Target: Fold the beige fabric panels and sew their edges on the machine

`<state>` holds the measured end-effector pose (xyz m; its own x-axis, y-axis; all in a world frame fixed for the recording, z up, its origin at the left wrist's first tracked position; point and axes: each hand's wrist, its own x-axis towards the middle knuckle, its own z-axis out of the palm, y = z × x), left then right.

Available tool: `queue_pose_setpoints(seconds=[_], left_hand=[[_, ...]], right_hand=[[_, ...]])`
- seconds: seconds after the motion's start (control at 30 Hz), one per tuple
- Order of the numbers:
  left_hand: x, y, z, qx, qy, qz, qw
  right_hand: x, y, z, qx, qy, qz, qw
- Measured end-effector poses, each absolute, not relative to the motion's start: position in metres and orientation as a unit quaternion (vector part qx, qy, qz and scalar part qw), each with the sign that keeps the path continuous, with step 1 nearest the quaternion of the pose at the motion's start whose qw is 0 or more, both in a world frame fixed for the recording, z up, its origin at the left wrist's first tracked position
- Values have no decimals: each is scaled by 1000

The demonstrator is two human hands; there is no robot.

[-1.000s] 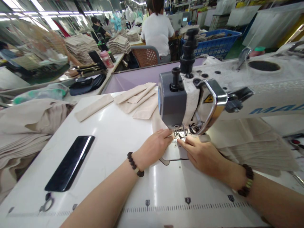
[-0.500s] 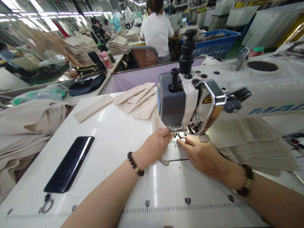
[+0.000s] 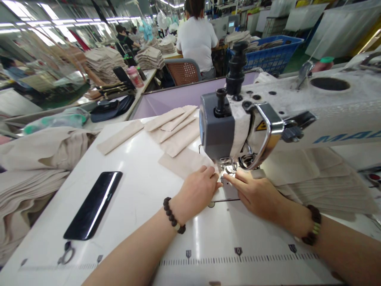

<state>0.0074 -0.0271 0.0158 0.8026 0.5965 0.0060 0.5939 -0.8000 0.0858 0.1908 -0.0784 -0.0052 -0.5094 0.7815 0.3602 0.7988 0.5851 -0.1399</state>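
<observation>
Head view: my grip at the presser foot (image 3: 228,166).
Left hand (image 3: 198,194): pressed flat on beige fabric strip (image 3: 184,165).
Right hand (image 3: 253,194): fingers together; pinch unclear.

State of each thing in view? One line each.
left hand: flat on the strip, pressing it
right hand: fingertips beside the presser foot
beige fabric strip: flat, end reaching the presser foot
presser foot: raised or lowered unclear
smartphone: flat on the table, screen dark
thread snips: lying on the table
loose strips: overlapping on the table
</observation>
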Motion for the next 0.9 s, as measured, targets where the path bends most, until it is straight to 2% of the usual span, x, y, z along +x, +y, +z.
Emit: queue_pose_setpoints(seconds=[0.53, 0.73, 0.9], left_hand=[[3, -52, 21, 967, 214, 36, 132], [0, -50, 12, 974, 193, 37, 109], [-1, -49, 13, 975, 199, 27, 95]], right_hand=[[198, -77, -1, -476, -859, 36, 184], [204, -83, 0, -372, -909, 85, 167], [202, -85, -4, -366, -912, 86, 162]])
